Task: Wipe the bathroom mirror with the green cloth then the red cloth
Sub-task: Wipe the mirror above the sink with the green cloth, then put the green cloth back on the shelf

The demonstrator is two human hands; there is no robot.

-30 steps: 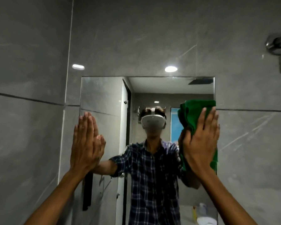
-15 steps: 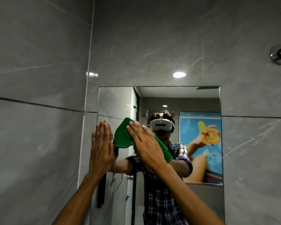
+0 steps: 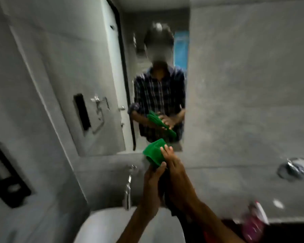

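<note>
The picture was blurred by motion, so small details could not be read. The green cloth [image 3: 154, 153] was bunched into a soft, thick wad with folded edges, and it looked like fuzzy microfibre. It was held in front of the grey wall just under the lower edge of the mirror [image 3: 102, 81], above the tap [image 3: 128, 188]. Its long axis ran on a slant from the upper left to the lower right, and the upper rounded end pointed toward the mirror. Both hands were pressed close together on it. The left hand [image 3: 152, 188] closed around the lower end of the cloth, with the thumb tip lying on the green fabric. The right hand [image 3: 176, 178] lay against the right side of the cloth with its fingers [image 3: 167, 150] long and nearly straight, touching the fabric; whether they truly gripped it, I cannot tell. The mirror was a flat rectangle without a frame, tilted in the view, and it reflected a checked shirt and the same green wad. The tap was of shiny metal and stood upright over a white rounded basin [image 3: 109, 225]. The wall tiles were matt grey stone. A pink bottle [image 3: 254, 223] stood at the lower right, too blurred to describe.
</note>
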